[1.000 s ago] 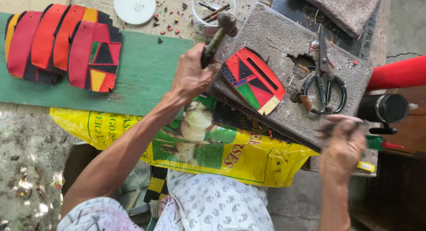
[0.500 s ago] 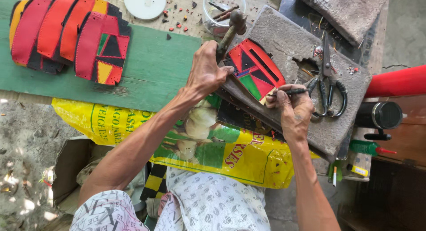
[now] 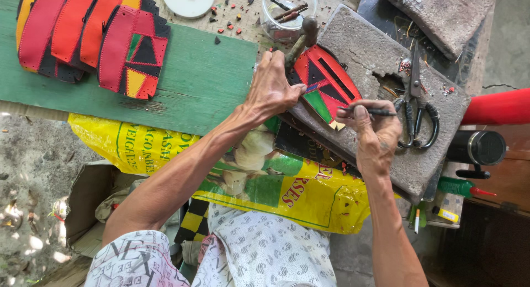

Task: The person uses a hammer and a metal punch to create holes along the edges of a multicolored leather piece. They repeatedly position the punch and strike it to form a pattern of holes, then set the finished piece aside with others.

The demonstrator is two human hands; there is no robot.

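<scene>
Left hand [image 3: 271,91] has its fingers closed round a hammer [image 3: 298,41] handle, and the heel of the hand pins the red leather piece [image 3: 326,83] flat on the stone slab [image 3: 375,60]. Right hand [image 3: 372,129] pinches a thin dark punch [image 3: 371,112] low over the piece's near tip.

To do it well, as I read it: keep the leather pressed flat, stand the punch upright on the mark, strike square, keep fingertips out from under the hammer head.

Count: 1 hammer, 1 punch, 1 scissors [image 3: 415,102] just beyond the right fingers, 1 piece on the slab, about 4 finished pieces [image 3: 94,38] on the green board [image 3: 210,77], well left of the left fingers.
</scene>
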